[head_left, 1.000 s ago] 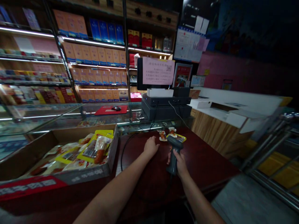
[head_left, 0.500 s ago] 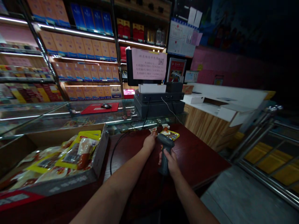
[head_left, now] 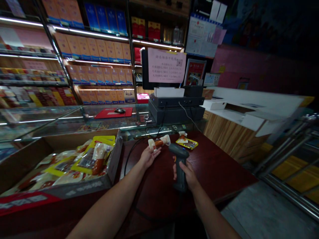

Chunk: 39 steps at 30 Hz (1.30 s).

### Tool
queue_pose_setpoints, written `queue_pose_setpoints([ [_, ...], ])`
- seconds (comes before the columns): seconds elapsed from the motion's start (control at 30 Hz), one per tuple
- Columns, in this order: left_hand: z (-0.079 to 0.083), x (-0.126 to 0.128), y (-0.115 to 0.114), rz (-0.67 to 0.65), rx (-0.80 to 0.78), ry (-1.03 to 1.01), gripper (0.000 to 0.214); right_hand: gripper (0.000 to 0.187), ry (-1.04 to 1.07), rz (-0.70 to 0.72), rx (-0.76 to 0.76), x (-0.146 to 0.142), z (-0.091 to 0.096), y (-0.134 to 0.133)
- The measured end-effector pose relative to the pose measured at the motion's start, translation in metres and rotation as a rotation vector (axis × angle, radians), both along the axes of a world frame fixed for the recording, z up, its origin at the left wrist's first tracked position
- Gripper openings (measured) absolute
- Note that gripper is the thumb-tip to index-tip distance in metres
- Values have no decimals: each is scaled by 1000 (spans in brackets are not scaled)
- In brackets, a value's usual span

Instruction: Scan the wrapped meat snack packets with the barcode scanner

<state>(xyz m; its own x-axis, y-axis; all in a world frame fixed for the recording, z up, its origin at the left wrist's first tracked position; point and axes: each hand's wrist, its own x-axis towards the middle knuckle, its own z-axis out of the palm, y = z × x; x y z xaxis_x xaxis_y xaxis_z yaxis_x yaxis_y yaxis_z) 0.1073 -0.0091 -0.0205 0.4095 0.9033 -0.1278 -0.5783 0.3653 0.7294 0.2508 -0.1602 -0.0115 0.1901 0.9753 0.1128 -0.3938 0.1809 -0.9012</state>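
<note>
My left hand point(head_left: 149, 156) is turned partly palm up and holds a plastic-wrapped sausage point(head_left: 159, 142), brown in the middle with whitish ends. In my right hand point(head_left: 189, 174) is a dark grey barcode scanner point(head_left: 179, 166), gripped by its handle with its head tilted toward the sausage. Beyond the scanner, another wrapped snack point(head_left: 182, 136) lies against a yellow-edged packet point(head_left: 190, 143) on the dark red tabletop point(head_left: 211, 166). To the left stands an open cardboard box point(head_left: 113, 166) filled with wrapped sausages and yellow packets point(head_left: 83, 162).
Behind the tabletop are a glass counter point(head_left: 112, 124), a mouse point(head_left: 120, 110) on a red mat, and a monitor point(head_left: 145, 69) with a pink sign above a black cash drawer point(head_left: 174, 113). A black cable point(head_left: 128, 154) curves over the table. Metal railings point(head_left: 286, 192) stand at the right.
My left hand has moved left, away from the other packets, and rolled over, bringing the sausage with it into clearer view. My right hand still grips the scanner. The view has shifted slightly left.
</note>
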Motion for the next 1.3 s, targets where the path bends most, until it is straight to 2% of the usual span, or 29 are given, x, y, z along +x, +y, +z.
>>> queue_pose_setpoints([
  [0.13, 0, 2, 1, -24, 7, 6, 34, 46, -6, 45, -30, -1, 0, -1],
  [0.3, -2, 1, 4, 33, -16, -54, 32, 42, -3, -123, -58, 0, -1, 3],
  [0.4, -3, 1, 6, 73, -29, -67, 31, 41, -16, -169, -76, 2, -2, 4],
  [0.53, -2, 2, 7, 101, -43, -55, 29, 41, -37, -169, -78, 2, -4, 5],
  [0.8, 3, 1, 2, 75, -37, -21, 28, 39, -29, -167, -80, 2, -5, 6],
  [1.1, 2, -1, 2, 84, -81, -87, 30, 42, -21, -172, -80, 2, -5, 5],
  [1.2, 10, -2, 0, 77, -133, -50, 30, 44, -29, -159, -86, 0, -1, 5],
  [1.3, 30, -9, -6, 76, -139, -2, 30, 45, -37, -150, -103, -7, 5, 3],
])
